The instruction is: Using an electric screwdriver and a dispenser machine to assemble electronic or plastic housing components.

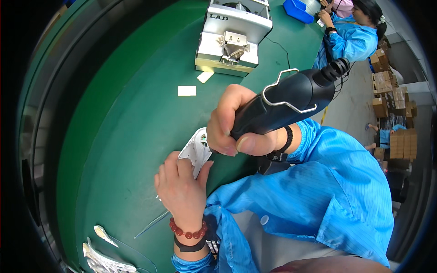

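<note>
My right hand [236, 123] is wrapped round a black electric screwdriver [287, 100] with a wire hanger loop on its body. The tool's front end points down and left, and its tip is mostly hidden behind my fingers. Below and left of it, my left hand [182, 186] grips a white plastic housing [196, 148] against the green table. A small greenish part shows inside the housing near its upper end. Thin wires [152, 223] lie on the table beside my left wrist.
A white and silver machine [232, 41] with a metal fixture stands at the far side. Two paper pieces lie before it, one a white card [186, 90]. More white parts [104, 259] sit at lower left. A person in blue [350, 38] works at far right near a blue bin [298, 11].
</note>
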{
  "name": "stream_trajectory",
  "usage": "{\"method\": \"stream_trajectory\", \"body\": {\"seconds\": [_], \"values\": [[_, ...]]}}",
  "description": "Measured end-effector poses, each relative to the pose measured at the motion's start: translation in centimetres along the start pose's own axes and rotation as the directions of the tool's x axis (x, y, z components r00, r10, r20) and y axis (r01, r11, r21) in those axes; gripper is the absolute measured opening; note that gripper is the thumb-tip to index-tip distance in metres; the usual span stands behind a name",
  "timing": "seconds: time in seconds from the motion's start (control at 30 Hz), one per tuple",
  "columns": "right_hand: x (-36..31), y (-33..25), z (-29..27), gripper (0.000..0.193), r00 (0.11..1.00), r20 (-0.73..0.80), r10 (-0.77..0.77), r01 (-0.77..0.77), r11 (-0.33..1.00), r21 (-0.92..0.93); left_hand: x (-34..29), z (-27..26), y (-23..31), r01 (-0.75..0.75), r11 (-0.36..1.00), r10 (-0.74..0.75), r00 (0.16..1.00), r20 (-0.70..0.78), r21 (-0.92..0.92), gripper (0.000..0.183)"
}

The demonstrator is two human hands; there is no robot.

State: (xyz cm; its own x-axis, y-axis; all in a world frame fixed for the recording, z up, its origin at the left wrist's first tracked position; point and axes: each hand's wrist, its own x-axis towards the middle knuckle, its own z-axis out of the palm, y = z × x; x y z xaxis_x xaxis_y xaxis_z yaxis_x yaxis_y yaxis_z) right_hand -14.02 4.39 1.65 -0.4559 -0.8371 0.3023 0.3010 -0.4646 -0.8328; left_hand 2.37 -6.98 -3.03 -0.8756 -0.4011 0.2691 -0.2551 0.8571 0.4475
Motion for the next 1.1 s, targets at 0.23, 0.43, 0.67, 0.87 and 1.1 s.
{"method": "stream_trajectory", "body": {"seconds": [0.23,0.43,0.67,0.87,1.1], "values": [[-0.4,0.9,0.1,0.025,0.998,-0.040,-0.049,0.051,0.998,0.044,-0.1,0.3,-0.1,-0.043,0.999,0.043,0.999,-0.026,0.000,0.042],[-0.3,0.1,-0.2,0.032,0.998,0.061,-0.025,0.024,1.000,0.012,-0.2,0.0,0.1,-0.001,1.000,0.001,1.000,-0.010,-0.031,0.041],[0.9,-0.6,1.7,0.030,0.972,0.060,-0.228,0.209,0.952,0.225,-0.3,-1.6,1.3,-0.096,0.995,0.087,0.974,-0.208,-0.036,0.050],[1.4,-0.8,2.5,0.036,0.941,0.183,-0.285,0.241,0.943,0.229,-0.8,-1.2,1.4,-0.053,0.973,0.005,0.978,-0.209,-0.225,0.037],[1.9,-0.6,3.2,0.029,0.953,0.135,-0.272,0.233,0.939,0.252,-1.0,-1.2,1.4,-0.051,0.975,-0.002,0.972,-0.237,-0.218,0.028]]}}
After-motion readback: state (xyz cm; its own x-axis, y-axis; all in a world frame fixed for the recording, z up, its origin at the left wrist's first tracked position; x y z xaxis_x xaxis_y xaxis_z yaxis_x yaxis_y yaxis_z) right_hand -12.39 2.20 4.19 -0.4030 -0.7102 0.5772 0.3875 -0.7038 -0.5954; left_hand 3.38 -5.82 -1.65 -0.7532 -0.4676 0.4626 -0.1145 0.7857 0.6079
